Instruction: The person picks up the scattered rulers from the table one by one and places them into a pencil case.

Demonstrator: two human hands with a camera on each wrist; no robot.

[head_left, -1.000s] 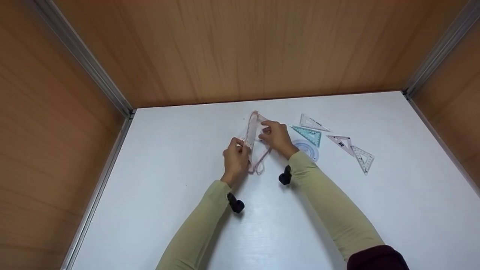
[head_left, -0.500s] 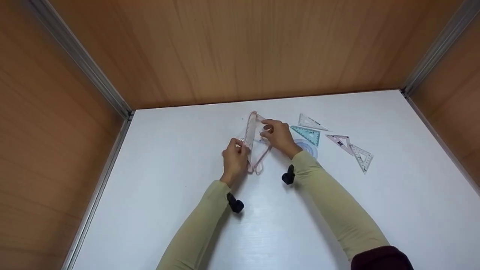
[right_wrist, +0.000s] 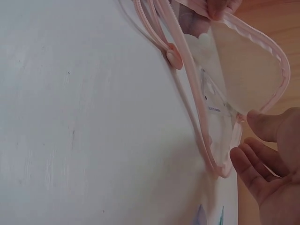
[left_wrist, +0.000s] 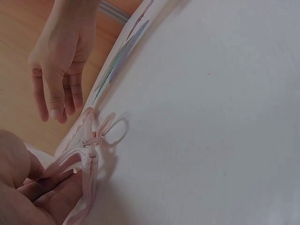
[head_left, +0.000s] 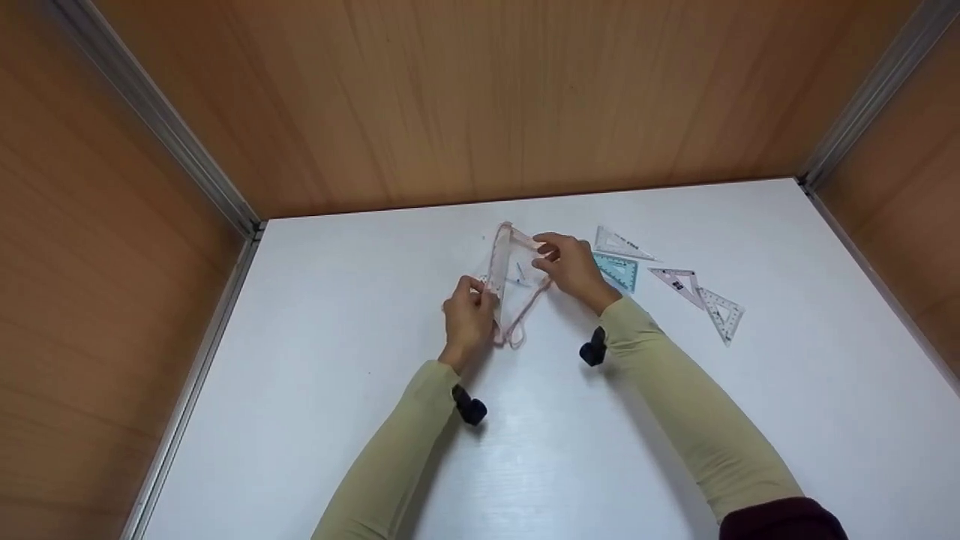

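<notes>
Head view gives me a pink zipper pouch (head_left: 510, 281) lying near the middle of the white table (head_left: 300, 360), toward its far edge. My left hand (head_left: 469, 319) pinches the near side of the pouch with curled fingers; in the left wrist view the fingers (left_wrist: 44, 187) grip the zipper band. My right hand (head_left: 570, 266) is at the far right side of the pouch, fingers relaxed and spread in the right wrist view, thumb (right_wrist: 262, 124) touching the rim. Several set squares (head_left: 679, 289) lie toward the far right corner, just beside this hand.
</notes>
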